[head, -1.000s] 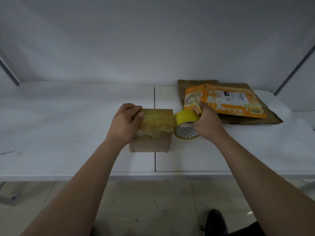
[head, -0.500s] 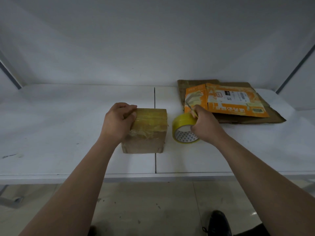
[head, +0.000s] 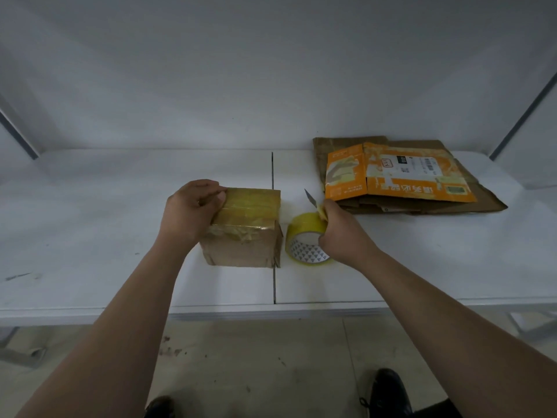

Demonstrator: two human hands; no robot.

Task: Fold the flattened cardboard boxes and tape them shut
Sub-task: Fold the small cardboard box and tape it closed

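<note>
We have one small box [head: 245, 227] folded and taped on the table [head: 90, 236], our left hand [head: 190, 212] pressing its top; our right hand [head: 337, 233] clamps the tape roll [head: 304, 236] and a blade [head: 309, 197] just beside it; the flattened boxes [head: 401, 179] behind still wait.

We see the left hand [head: 193, 211] resting on the left top edge of a small brown cardboard box [head: 245, 233], its top covered in yellow tape. The right hand [head: 340, 233] grips a yellow tape roll [head: 304, 239] standing on edge just right of the box, apart from it; a thin blade [head: 309, 197] sticks up from that hand. Both sit on a white table [head: 90, 224] near its centre seam [head: 273, 285]. Behind the right hand, a flattened orange printed box [head: 394, 176] lies on flat brown cardboard [head: 482, 199]. Black shoes [head: 388, 390] show on the floor below.
</note>
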